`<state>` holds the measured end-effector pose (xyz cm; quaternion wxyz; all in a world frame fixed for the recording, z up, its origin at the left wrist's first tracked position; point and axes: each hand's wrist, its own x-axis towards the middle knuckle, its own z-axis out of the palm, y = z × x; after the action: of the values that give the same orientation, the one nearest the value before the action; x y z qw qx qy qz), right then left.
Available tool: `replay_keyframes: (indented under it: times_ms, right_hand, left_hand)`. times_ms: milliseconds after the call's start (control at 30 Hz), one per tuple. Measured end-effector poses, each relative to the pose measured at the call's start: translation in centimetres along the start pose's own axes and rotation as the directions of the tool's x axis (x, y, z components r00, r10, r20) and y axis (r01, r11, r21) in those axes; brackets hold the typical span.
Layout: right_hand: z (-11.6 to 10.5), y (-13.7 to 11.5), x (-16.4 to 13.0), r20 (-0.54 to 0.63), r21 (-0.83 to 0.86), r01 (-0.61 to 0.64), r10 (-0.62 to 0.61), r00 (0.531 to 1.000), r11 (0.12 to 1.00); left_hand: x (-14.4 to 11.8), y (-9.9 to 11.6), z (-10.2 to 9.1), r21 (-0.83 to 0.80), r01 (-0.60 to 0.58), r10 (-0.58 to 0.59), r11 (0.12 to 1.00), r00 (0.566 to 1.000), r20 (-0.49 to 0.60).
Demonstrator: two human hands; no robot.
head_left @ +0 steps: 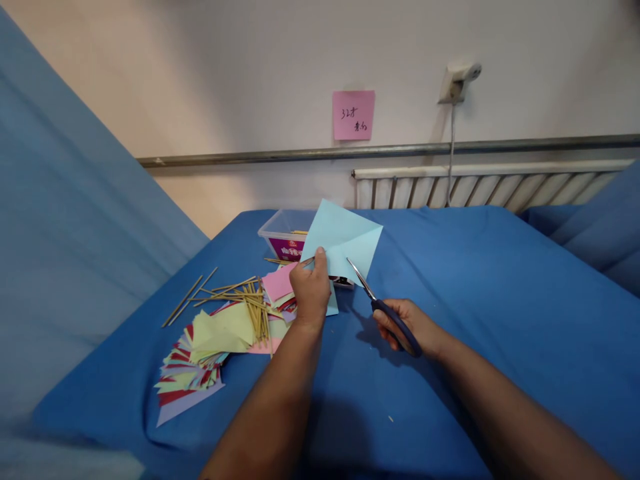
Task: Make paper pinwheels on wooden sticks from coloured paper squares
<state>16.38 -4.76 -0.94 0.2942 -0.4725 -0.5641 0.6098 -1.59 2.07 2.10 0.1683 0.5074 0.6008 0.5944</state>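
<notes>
Blue bedsheet (480, 280); paper square (341, 239) hides scissors (385, 308) tips.

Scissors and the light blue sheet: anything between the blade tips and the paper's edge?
Nothing. In the head view the scissors in the right hand point at the light blue sheet, held by the left hand.

This looks like a plain room of a home or dormitory used for paper craft: a bed or table under a blue sheet (475, 280) stands against a bare wall with a white radiator (480, 190), a metal pipe (350, 153), a wall socket (457, 80) and a handwritten pink note (353, 115).
</notes>
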Motion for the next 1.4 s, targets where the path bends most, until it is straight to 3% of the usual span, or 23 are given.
replay_keyframes:
  times_ms: [233, 500, 1133, 1400]
  right_hand:
    - [0.1, 0.7, 0.3, 0.001, 0.054, 0.010, -0.010, 1.000, 0.999]
    - [0.1, 1.8, 0.9, -0.012, 0.072, 0.024, -0.023, 1.000, 0.997]
    - [-0.1, 0.0, 0.1, -0.019, 0.035, 0.007, -0.006, 1.000, 0.999]
    - [-0.1, 0.7, 0.4, -0.006, 0.065, -0.004, 0.004, 1.000, 0.998]
  left_hand:
    - [-0.1, -0.1, 0.1, -0.060, 0.026, -0.026, 0.998, 1.000, 0.002]
    - [-0.2, 0.1, 0.1, -0.010, 0.008, -0.008, 1.000, 1.000, -0.001]
    - [-0.3, 0.6, 0.0, 0.014, -0.027, 0.027, 1.000, 1.000, -0.004]
    - [-0.3, 0.6, 0.0, -0.021, 0.006, -0.006, 1.000, 1.000, -0.003]
